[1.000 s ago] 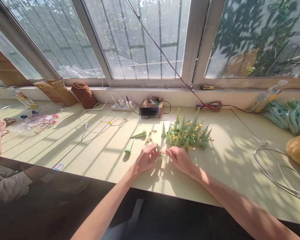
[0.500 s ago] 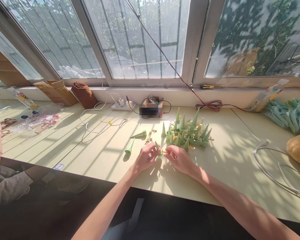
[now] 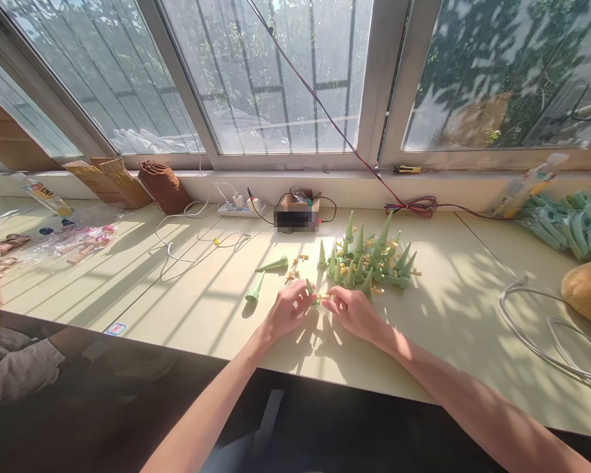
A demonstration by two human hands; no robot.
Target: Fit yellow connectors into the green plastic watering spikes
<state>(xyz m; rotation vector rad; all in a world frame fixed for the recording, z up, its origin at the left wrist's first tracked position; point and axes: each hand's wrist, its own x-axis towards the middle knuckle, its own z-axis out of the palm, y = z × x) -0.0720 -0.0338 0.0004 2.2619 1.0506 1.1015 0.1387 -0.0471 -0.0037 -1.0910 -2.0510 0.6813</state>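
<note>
My left hand (image 3: 288, 309) is closed round a small green plastic cone (image 3: 310, 287), whose tip points up between the fingers. From the other side my right hand (image 3: 353, 310) pinches a small yellow piece (image 3: 322, 297) against the cone's lower part. Fingers hide how the two pieces meet. Just beyond my hands stands a dense cluster of green cones (image 3: 358, 244) with yellow pieces among them. To the left lie two loose green cones (image 3: 255, 289) and several small yellow parts (image 3: 295, 270).
Behind are a small cardboard box (image 3: 300, 197), a white power strip (image 3: 236, 209) and bundled red-black wires (image 3: 421, 207). A grey cable (image 3: 509, 315) and bagged pale-green parts (image 3: 566, 230) lie right. At far left are a person's sleeve (image 3: 14, 361) and a plastic bag (image 3: 73, 243).
Both hands stay almost in place. The right fingers have shifted slightly at the yellow piece. The cluster and loose cones look unchanged.
</note>
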